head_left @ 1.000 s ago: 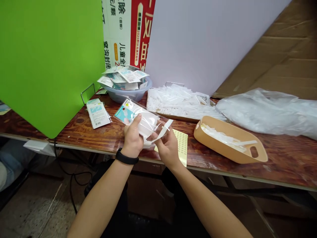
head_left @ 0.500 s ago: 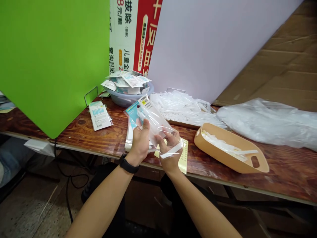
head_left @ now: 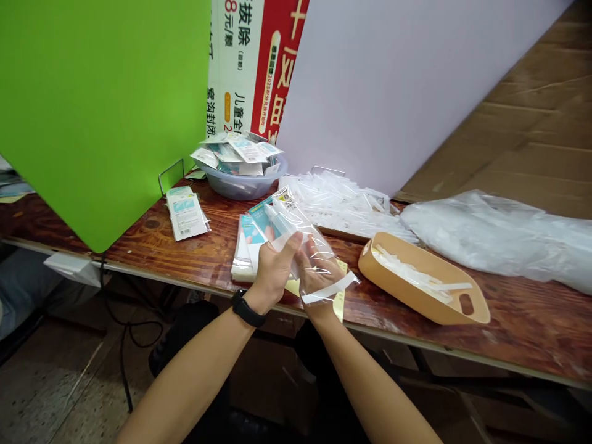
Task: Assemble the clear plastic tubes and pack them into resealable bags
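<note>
Between my hands, over the table's front edge, is a clear plastic bag (head_left: pixel 319 237) with a white strip along its open-looking lower end and a blue and white card inside or behind it. My left hand (head_left: pixel 274 268), with a black band on the wrist, grips the bag's left side, thumb on top. My right hand (head_left: pixel 318 271) is behind or within the clear film, its fingers bent around the bag; the glare blurs which. A stack of blue and white cards (head_left: pixel 243 253) lies just left of the bag. Part of a yellow sheet (head_left: pixel 339 305) shows under my right hand.
Packed cards fill a bluish bowl (head_left: pixel 240 187) at the back. Left of it lies a small pile of packets (head_left: pixel 186 216). White plastic pieces (head_left: pixel 342 200), a tan basket (head_left: pixel 416 299) with white strips, and a large clear bag (head_left: pixel 499 237) are to the right. A green board (head_left: pixel 106 111) stands left.
The bag and card have turned and dropped slightly toward me. My left hand has moved a little right, closer to my right hand, which is now more covered by the film.
</note>
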Demonstrator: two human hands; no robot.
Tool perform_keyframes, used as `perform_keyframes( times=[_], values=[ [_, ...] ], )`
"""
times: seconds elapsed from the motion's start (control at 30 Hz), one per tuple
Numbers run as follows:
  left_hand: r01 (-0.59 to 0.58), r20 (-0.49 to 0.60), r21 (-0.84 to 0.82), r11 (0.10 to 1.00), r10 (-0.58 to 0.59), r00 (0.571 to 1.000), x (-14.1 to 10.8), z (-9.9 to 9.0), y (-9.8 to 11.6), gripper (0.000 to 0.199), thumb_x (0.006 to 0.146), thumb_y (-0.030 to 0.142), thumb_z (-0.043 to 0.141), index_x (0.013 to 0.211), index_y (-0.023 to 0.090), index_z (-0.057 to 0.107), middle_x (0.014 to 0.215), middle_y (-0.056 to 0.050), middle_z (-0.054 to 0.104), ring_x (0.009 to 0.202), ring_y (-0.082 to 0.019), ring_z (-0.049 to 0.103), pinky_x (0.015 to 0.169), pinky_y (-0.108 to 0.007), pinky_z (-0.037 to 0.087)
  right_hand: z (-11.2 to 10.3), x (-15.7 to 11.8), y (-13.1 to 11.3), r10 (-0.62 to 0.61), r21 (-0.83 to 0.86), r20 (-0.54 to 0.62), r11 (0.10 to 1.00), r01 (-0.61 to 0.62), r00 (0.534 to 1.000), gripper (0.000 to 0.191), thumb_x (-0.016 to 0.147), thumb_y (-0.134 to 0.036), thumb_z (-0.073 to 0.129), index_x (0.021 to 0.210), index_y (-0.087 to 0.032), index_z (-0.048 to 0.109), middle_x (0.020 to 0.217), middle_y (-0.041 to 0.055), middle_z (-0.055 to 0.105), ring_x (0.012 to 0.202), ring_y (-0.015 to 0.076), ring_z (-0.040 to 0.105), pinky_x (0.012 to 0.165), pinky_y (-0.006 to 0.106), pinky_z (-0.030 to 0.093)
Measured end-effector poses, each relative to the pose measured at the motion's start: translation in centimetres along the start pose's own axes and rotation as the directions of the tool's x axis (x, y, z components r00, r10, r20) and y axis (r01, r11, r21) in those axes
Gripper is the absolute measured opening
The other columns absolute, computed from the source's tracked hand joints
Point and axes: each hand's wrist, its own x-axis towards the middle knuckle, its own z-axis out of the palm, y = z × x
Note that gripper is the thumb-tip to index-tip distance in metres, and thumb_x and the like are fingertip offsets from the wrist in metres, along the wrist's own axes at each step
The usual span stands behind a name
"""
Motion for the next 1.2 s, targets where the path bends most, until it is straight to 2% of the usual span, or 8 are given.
perform_keyframes(
  times=[0.17,0.33,0.53,0.7,0.77,0.9,1.0,1.2],
  values=[
    [-0.004,-0.167,-0.112,0.994,-0.014,0.986,0.4,-0.3,1.4,0.056,0.063,0.026,0.079,0.112,0.016,0.054,0.086,-0.001,0.069,0.072,-0.012,0.065,0.075,-0.026,0.049,-0.3,-0.9,-1.4,-0.125,0.090,0.204,0.990,0.109,0.971,0.026,0.088,-0.036,0.051,0.093,-0.017,0.068,0.113,0.0139,0.066,0.111,0.0283,0.059,0.100,0.050,0.042],
    [-0.065,-0.193,-0.111,0.992,0.043,0.980,1.1,-1.4,2.6,0.051,0.066,0.024,0.077,0.111,0.018,0.053,0.090,0.001,0.068,0.076,-0.011,0.064,0.076,-0.023,0.049,-0.8,-1.2,-2.4,0.189,0.405,0.170,0.881,-0.243,0.967,0.040,0.078,-0.037,0.067,0.111,-0.021,0.053,0.101,0.0068,0.066,0.087,0.0190,0.066,0.073,0.034,0.055],
    [0.060,-0.050,-0.046,0.997,-0.062,0.997,0.1,-1.5,2.1,0.052,0.068,0.027,0.077,0.112,0.019,0.050,0.086,0.002,0.067,0.068,-0.008,0.062,0.068,-0.021,0.050,-1.1,-0.6,-1.4,0.425,0.262,0.652,0.650,-0.713,0.628,0.045,0.069,-0.059,0.067,0.068,-0.014,0.063,0.060,0.0062,0.066,0.048,0.0161,0.059,0.042,0.026,0.044],
    [0.014,0.040,0.224,0.974,-0.023,0.999,-0.3,-1.9,2.6,0.055,0.074,0.044,0.070,0.117,0.018,0.049,0.101,-0.006,0.067,0.088,-0.018,0.066,0.079,-0.030,0.053,-1.8,0.4,-0.7,0.410,0.277,0.537,0.740,-0.613,0.737,0.043,0.068,-0.056,0.070,0.060,-0.014,0.065,0.051,0.0056,0.063,0.044,0.0154,0.057,0.043,0.026,0.044],
    [-0.193,0.022,0.464,0.864,0.207,0.978,-0.1,-2.5,3.5,0.062,0.077,0.045,0.066,0.128,0.019,0.043,0.124,-0.012,0.059,0.117,-0.025,0.056,0.097,-0.038,0.046,-2.4,1.0,-0.5,0.380,0.263,0.505,0.788,-0.557,0.775,0.040,0.069,-0.052,0.070,0.058,-0.014,0.065,0.048,0.0039,0.060,0.041,0.0132,0.053,0.041,0.025,0.041],
    [-0.490,0.299,0.854,0.173,0.608,0.735,0.1,-4.0,5.3,0.072,0.076,0.038,0.067,0.138,0.019,0.035,0.149,-0.015,0.035,0.141,-0.028,0.025,0.115,-0.046,0.024,-3.8,2.0,-0.1,0.377,0.236,0.514,0.801,-0.550,0.770,0.037,0.066,-0.046,0.071,0.052,-0.014,0.061,0.043,-0.0008,0.050,0.039,0.0077,0.041,0.039,0.022,0.029],
    [-0.624,0.585,0.781,0.003,0.346,0.733,-0.5,-4.3,6.0,0.044,0.085,0.033,0.057,0.124,0.014,0.053,0.133,-0.016,0.054,0.126,-0.026,0.049,0.108,-0.043,0.036,-4.4,2.1,-0.1,0.325,0.136,0.758,0.769,-0.625,0.565,0.034,0.062,-0.045,0.073,0.058,-0.012,0.065,0.050,-0.0001,0.055,0.043,0.0078,0.043,0.042,0.021,0.029],
    [-0.474,0.570,0.820,0.321,-0.387,0.725,-1.4,-3.4,6.5,0.029,0.090,0.031,0.047,0.075,0.016,0.067,0.074,-0.003,0.068,0.068,-0.014,0.058,0.063,-0.025,0.043,-4.8,2.0,-1.1,0.134,0.008,0.960,0.864,-0.503,0.247,0.037,0.066,-0.045,0.072,0.054,-0.013,0.061,0.047,-0.0037,0.044,0.043,0.0056,0.037,0.041,0.019,0.023]
  ],
)
